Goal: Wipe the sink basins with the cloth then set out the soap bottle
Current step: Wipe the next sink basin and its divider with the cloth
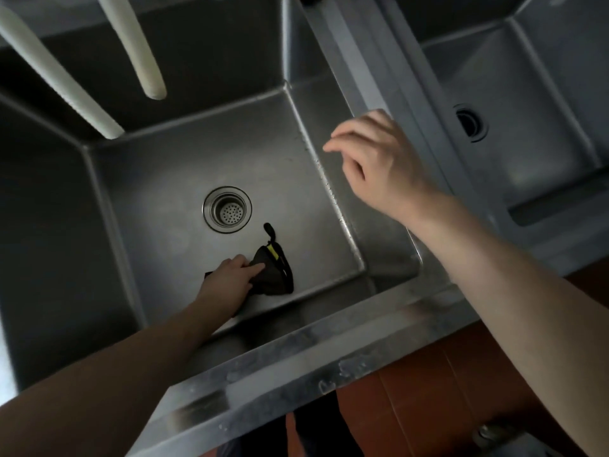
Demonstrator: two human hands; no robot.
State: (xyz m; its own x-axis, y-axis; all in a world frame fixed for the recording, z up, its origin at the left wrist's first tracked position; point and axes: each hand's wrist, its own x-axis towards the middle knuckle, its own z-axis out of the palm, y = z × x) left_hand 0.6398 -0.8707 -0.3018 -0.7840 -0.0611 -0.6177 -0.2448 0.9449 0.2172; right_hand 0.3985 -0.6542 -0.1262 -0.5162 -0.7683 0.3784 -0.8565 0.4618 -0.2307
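Just below the drain (pixel 227 209), on the floor of the left sink basin (pixel 158 179), the left hand (pixel 227 282) presses a dark cloth (pixel 272 275) in its grip, while the right hand (pixel 375 159) hovers above the basin's right wall, fingers loose, holding nothing.

A single head-worn wide-angle camera looks steeply down from above and close to the front rim (pixel 296 351) of a steel sink, into the near basin (pixel 184 166). A second basin (pixel 514 103) shows at the upper right, floor tiles (pixel 412 400) below.
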